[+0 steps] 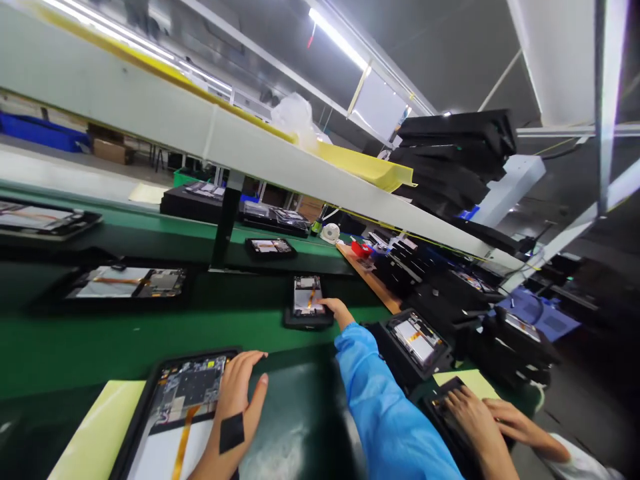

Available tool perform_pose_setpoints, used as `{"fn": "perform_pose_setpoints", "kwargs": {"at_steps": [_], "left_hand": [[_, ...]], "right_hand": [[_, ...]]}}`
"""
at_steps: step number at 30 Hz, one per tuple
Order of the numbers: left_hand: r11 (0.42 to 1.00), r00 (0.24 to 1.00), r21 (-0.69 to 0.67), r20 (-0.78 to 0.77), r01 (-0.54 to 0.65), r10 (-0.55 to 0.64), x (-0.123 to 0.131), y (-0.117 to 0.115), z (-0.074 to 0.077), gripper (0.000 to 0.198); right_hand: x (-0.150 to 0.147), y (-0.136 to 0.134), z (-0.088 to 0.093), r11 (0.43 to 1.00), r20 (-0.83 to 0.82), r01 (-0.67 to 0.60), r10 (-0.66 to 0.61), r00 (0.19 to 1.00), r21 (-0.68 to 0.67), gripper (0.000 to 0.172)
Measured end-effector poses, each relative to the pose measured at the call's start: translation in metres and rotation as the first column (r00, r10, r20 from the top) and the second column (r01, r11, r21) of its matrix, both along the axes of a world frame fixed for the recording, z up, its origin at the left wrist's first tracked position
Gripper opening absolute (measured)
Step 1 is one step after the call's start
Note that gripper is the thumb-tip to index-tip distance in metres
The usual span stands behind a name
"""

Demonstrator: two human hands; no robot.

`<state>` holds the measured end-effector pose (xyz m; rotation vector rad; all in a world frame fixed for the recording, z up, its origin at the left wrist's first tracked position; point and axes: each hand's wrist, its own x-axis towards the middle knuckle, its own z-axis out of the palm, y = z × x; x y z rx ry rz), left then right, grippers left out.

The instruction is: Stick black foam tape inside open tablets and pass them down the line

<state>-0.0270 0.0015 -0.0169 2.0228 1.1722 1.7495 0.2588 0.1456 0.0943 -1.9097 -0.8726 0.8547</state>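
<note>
- Nearest my lens, the left hand (240, 400) sits on the right edge of an opened black-framed tablet (187, 390), with a matte black square patch (231, 433) on its back.
- That tablet shows a metallic circuit board with small components, and a flat orange ribbon cable (183, 433) runs down across a pale panel. It lies at the near edge of the green conveyor belt (150, 353), on a pale yellow sheet (95, 427).
- Left fingers are relaxed and slightly curved, their tips over the tablet's black rim. The thumb splays away, just beside the frame. I see no clenched grip; the hand looks released.
- A shiny blue smock sleeve (385, 407) covers the right arm, stretching away from me along the belt.
- The right hand (336, 310) reaches a smaller opened tablet (307, 297) in a black holder, also with an orange strip. Its extended fingers touch the tablet's right side without closing around it.
- Right of the belt's near end, a co-worker's two bare hands (467, 427) rest on a dark device, and a white sleeve (580, 463) shows at the corner.
- Further opened tablets in black frames lie along the belt, and stacked black foam trays (450, 160) rise beyond it.
- Above the belt runs a long white shelf (200, 133) with a yellow strip along its edge.
- Any print on the boards is too small for me to read.
</note>
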Motion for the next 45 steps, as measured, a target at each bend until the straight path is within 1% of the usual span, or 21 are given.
{"fn": "perform_pose_setpoints", "kwargs": {"at_steps": [3,6,8,11,13,15,17,19,21,23,25,28,30,32,35,38,40,42,45], "left_hand": [[0.999,0.999,-0.039,0.049,0.004,-0.002,-0.001,0.0,0.005,0.027],[0.994,0.998,-0.095,0.036,0.054,-0.051,-0.007,-0.002,0.012,0.026],[0.987,0.996,-0.133,0.025,0.088,-0.085,-0.012,-0.005,0.017,0.026],[0.971,0.99,-0.192,0.0,0.141,-0.144,-0.015,-0.009,0.025,0.029],[0.95,0.972,-0.231,-0.057,0.211,-0.23,-0.014,-0.014,0.028,0.03],[0.916,0.927,-0.27,-0.149,0.297,-0.345,-0.013,-0.021,0.029,0.031],[0.88,0.859,-0.302,-0.252,0.367,-0.445,-0.011,-0.03,0.027,0.034],[0.855,0.77,-0.318,-0.383,0.409,-0.51,-0.009,-0.041,0.022,0.041],[0.84,0.688,-0.327,-0.483,0.433,-0.542,-0.008,-0.05,0.015,0.045],[0.834,0.651,-0.335,-0.521,0.439,-0.552,-0.007,-0.054,0.009,0.044],[0.836,0.661,-0.339,-0.512,0.431,-0.549,-0.007,-0.054,0.005,0.042],[0.848,0.676,-0.334,-0.512,0.412,-0.53,-0.008,-0.049,0.003,0.041],[0.848,0.667,-0.335,-0.524,0.41,-0.529,-0.009,-0.047,0.002,0.044],[0.84,0.652,-0.348,-0.529,0.417,-0.543,-0.009,-0.046,0.001,0.043],[0.835,0.659,-0.358,-0.514,0.417,-0.55,-0.007,-0.048,-0.003,0.044],[0.847,0.695,-0.348,-0.488,0.401,-0.529,-0.005,-0.049,-0.005,0.048],[0.847,0.72,-0.354,-0.452,0.397,-0.527,-0.005,-0.05,-0.003,0.049],[0.829,0.739,-0.392,-0.398,0.4,-0.544,-0.006,-0.051,0.001,0.049],[0.774,0.741,-0.478,-0.317,0.414,-0.592,-0.006,-0.052,0.008,0.049]], "right_hand": [[-0.013,-0.021,-0.003,1.0,-0.059,-0.024,0.023,0.998,-0.014,0.036],[-0.02,-0.063,-0.013,0.998,-0.129,-0.056,0.056,0.99,0.003,0.033],[-0.024,-0.102,-0.025,0.997,-0.169,-0.074,0.076,0.983,0.017,0.027],[-0.039,-0.16,-0.049,0.996,-0.202,-0.08,0.086,0.976,0.039,0.022],[-0.051,-0.189,-0.065,0.995,-0.206,-0.08,0.09,0.974,0.056,0.027],[-0.061,-0.208,-0.078,0.994,-0.188,-0.077,0.091,0.978,0.083,0.031],[-0.065,-0.218,-0.083,0.989,-0.136,-0.051,0.07,0.988,0.139,0.031],[-0.062,-0.226,-0.083,0.973,-0.053,0.007,0.005,0.999,0.231,0.032],[-0.056,-0.235,-0.078,0.939,0.031,0.062,-0.077,0.997,0.337,0.034],[-0.056,-0.247,-0.076,0.905,0.087,0.075,-0.122,0.989,0.419,0.033],[-0.064,-0.259,-0.077,0.889,0.112,0.04,-0.102,0.988,0.456,0.031],[-0.088,-0.274,-0.084,0.889,0.127,-0.057,-0.001,0.992,0.454,0.028],[-0.103,-0.279,-0.087,0.885,0.142,-0.12,0.062,0.988,0.449,0.026],[-0.112,-0.28,-0.089,0.878,0.166,-0.167,0.102,0.981,0.448,0.025],[-0.114,-0.279,-0.089,0.872,0.209,-0.215,0.133,0.969,0.44,0.023],[-0.112,-0.278,-0.09,0.872,0.244,-0.264,0.173,0.954,0.413,0.022],[-0.112,-0.278,-0.091,0.874,0.264,-0.294,0.2,0.944,0.388,0.021],[-0.112,-0.278,-0.091,0.874,0.285,-0.321,0.224,0.932,0.364,0.021],[-0.112,-0.279,-0.09,0.864,0.32,-0.376,0.271,0.908,0.335,0.025]]}}
